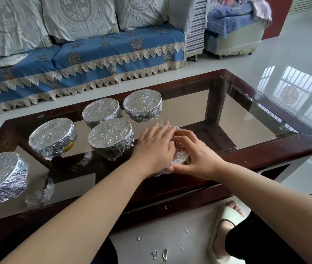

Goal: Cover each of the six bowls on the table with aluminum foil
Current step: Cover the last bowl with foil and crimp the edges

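- Both forearms are reaching up from the bottom edge toward the sixth bowl (178, 155), which is sitting on the glass table (246, 115) near its front rail, to the right of the other bowls
- Foil (180, 157) is lying crumpled over that bowl, and most of it is hiding under the two hands
- Left hand (154, 144) is lying flat on the bowl's top and left side, fingers straight and slightly spread, pressing down on the foil
- Right hand (195, 155) is cupping the bowl's right side, fingers curling over the foil on top and the thumb pressing against the lower near edge, so it is gripping the wrapped bowl
- Just left of the hands, a wrapped bowl (111, 138) is standing almost touching the left hand
- Behind it two more covered bowls are standing side by side, the middle rear bowl (101, 112) and the right rear bowl (142, 104)
- Further left, another covered bowl (52, 138) is showing a patch of yellow under its foil skirt
- At the far left edge the nearest covered bowl (0, 176) is being partly cut off by the picture's border
- Small foil scraps (160, 254) are lying on the pale floor below the table, beside a foot in a cream slipper (225, 231)
- Beyond the table a sofa (86, 60) is wearing a blue cover with lace trim, and a silvery sheet (10, 60) is resting on its seat at the left
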The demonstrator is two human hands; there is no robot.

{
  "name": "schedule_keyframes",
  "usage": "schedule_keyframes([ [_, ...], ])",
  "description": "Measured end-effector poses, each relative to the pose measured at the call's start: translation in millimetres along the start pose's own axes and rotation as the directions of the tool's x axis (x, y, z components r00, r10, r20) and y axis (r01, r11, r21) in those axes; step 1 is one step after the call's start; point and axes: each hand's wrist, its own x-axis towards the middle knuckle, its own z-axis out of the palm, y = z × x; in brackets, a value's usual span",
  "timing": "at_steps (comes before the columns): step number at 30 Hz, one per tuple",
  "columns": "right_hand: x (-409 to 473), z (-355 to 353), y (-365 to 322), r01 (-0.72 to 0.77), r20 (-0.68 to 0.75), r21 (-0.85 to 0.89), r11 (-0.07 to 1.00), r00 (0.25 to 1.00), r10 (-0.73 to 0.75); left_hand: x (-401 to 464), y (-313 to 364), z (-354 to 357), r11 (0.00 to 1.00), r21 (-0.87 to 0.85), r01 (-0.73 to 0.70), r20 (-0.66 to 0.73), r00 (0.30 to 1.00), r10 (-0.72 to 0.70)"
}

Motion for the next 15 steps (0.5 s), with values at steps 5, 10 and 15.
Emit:
schedule_keyframes([
  [5, -1, -10, -3, -0.113, 0.070, 0.275, 0.955, 0.993, 0.097, -3, -1, 9, 1.000, 0.013, 0.017, 0.027, 0.999, -0.017],
  [10, 15, -12, -1, -0.313, -0.155, 0.424, 0.850, 0.899, 0.408, -1, -1, 8, 0.999, 0.049, 0.009, 0.078, 0.997, -0.013],
  [15, 28, -12, -1, -0.528, -0.094, 0.291, 0.797, 0.814, 0.574, -2, -1, 8, 0.999, 0.049, 0.011, 0.084, 0.996, -0.015],
])
